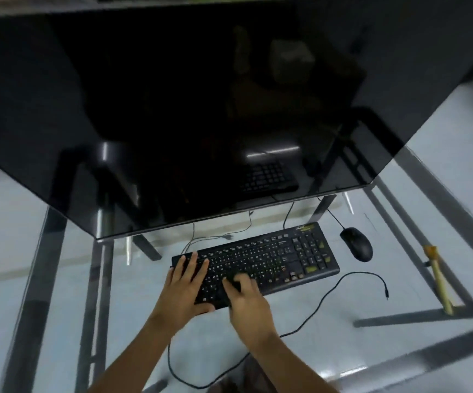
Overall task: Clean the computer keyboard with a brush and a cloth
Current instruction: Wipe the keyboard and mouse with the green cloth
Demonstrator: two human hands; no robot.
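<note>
A black keyboard [286, 256] with pale key legends lies at a slant on the glass table [300, 330]. My left hand [185, 287] lies spread over the keyboard's left end, with the thumb hooked on its front edge. My right hand [248, 299] presses down just right of it. Its fingers are curled over a small dark wad [232, 279] that looks like a cloth, resting on the lower key rows. A brush [439, 279] with a pale wooden handle lies alone on the glass at the far right, well away from both hands.
A large dark monitor [201, 109] looms over the back of the table. A black mouse [357, 243] sits right of the keyboard. A loose black cable [329, 293] curls across the glass in front. Metal frame bars show beneath the glass.
</note>
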